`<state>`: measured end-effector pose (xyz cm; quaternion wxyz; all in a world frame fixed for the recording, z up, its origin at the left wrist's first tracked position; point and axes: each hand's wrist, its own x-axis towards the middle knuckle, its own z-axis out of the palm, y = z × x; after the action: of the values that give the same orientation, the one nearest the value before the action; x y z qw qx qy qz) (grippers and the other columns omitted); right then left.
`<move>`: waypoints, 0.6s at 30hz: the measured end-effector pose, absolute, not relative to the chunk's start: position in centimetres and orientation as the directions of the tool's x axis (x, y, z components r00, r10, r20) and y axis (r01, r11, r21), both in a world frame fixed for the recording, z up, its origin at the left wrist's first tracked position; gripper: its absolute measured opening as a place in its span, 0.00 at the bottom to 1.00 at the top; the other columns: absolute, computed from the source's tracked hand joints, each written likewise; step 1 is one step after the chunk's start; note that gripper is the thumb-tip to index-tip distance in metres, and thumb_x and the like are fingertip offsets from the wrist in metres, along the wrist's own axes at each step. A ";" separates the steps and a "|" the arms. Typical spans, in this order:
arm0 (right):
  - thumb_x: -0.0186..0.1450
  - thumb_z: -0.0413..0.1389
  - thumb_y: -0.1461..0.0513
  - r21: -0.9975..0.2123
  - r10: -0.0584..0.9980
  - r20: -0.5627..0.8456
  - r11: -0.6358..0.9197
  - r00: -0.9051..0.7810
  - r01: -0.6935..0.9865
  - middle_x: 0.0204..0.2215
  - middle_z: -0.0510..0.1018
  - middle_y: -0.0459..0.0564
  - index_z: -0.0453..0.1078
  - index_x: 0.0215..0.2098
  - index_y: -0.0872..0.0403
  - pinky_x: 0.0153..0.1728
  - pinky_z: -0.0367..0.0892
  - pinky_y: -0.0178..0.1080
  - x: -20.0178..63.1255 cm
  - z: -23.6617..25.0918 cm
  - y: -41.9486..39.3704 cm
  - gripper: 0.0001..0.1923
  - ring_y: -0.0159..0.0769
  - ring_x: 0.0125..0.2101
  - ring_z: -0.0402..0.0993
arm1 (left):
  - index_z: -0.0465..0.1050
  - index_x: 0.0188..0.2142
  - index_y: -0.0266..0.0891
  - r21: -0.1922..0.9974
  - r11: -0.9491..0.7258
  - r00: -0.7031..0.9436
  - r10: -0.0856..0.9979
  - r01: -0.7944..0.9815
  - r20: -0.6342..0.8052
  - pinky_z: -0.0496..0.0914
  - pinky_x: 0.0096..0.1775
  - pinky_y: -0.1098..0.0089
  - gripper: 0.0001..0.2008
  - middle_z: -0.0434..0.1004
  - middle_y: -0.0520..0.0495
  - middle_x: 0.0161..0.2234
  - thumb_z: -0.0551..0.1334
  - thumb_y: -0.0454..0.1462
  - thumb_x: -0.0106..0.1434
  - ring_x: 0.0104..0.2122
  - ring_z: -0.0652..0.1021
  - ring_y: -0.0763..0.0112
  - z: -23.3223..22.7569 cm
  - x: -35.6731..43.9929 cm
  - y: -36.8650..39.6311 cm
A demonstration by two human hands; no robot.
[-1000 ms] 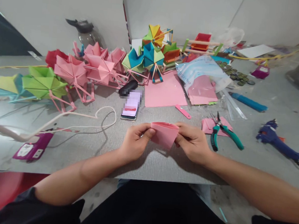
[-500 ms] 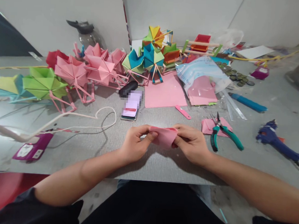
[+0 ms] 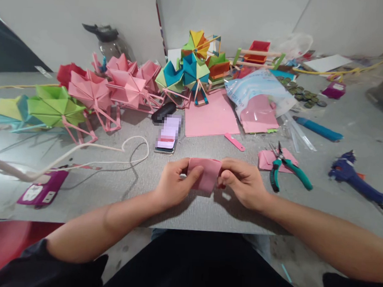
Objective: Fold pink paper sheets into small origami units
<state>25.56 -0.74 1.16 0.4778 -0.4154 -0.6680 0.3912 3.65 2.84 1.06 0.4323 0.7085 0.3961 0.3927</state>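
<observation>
A folded piece of pink paper (image 3: 206,179) is held up just above the table, its flat face toward me. My left hand (image 3: 175,181) pinches its left side, thumb pressed on the front and fingers behind. At the right edge of the paper, my right hand (image 3: 243,184) is closed, with curled fingers touching that edge and the thumb bent beside it. Part of those fingers is hidden. To the right, pliers with teal handles (image 3: 294,171) lie over some folded pink paper pieces (image 3: 265,159). A pink cutter (image 3: 234,142) lies beyond my hands.
Folded paper models in pink (image 3: 126,88) and green (image 3: 54,107) line the back left. A phone (image 3: 167,135), a pink sheet (image 3: 209,118) and a plastic bag (image 3: 257,91) lie ahead. A blue glue gun (image 3: 356,177) is at right; a white cable (image 3: 89,145) runs left.
The pink paper has gone from curved between both hands to flatter and more upright. My right thumb has come off its front, while my left hand keeps its grip.
</observation>
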 end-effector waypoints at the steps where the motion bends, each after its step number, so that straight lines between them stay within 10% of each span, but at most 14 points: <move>1: 0.75 0.61 0.46 -0.918 0.936 0.297 0.334 -0.188 0.212 0.23 0.75 0.45 0.76 0.29 0.49 0.28 0.69 0.38 25.6 1.2 -0.7 0.21 0.34 0.24 0.72 | 0.83 0.37 0.37 0.935 -0.284 0.379 0.906 0.213 0.189 0.71 0.31 0.69 0.14 0.82 0.48 0.29 0.65 0.44 0.72 0.28 0.76 0.69 1.0 3.7 2.9; 5: 0.71 0.64 0.48 -0.958 0.983 0.137 0.164 -0.125 0.236 0.19 0.72 0.43 0.73 0.26 0.50 0.26 0.66 0.38 25.6 0.8 -0.4 0.21 0.32 0.22 0.68 | 0.81 0.46 0.35 0.994 -0.108 0.415 0.906 0.033 0.085 0.74 0.34 0.69 0.16 0.85 0.43 0.37 0.68 0.47 0.71 0.33 0.81 0.67 0.6 3.7 3.1; 10: 0.63 0.71 0.41 -0.990 0.999 -0.035 -0.035 -0.003 -0.135 0.20 0.72 0.41 0.70 0.25 0.51 0.22 0.65 0.36 26.0 0.2 0.9 0.26 0.30 0.20 0.68 | 0.69 0.65 0.42 0.975 0.001 0.473 0.875 -0.223 0.108 0.78 0.41 0.68 0.35 0.85 0.42 0.47 0.77 0.47 0.64 0.42 0.84 0.64 0.1 3.7 3.3; 18: 0.63 0.72 0.44 -0.979 0.988 -0.133 -0.142 -0.076 -0.143 0.32 0.78 0.47 0.76 0.40 0.53 0.22 0.67 0.36 26.1 -0.6 1.0 0.23 0.30 0.22 0.71 | 0.79 0.49 0.38 0.977 -0.192 0.250 0.945 -0.097 0.211 0.77 0.38 0.68 0.11 0.84 0.46 0.38 0.71 0.39 0.69 0.35 0.81 0.69 0.4 3.9 3.5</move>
<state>26.09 1.01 -0.59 0.4831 -0.4782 -0.4420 0.5853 3.86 3.47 0.40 0.5246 0.5914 0.3586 0.4964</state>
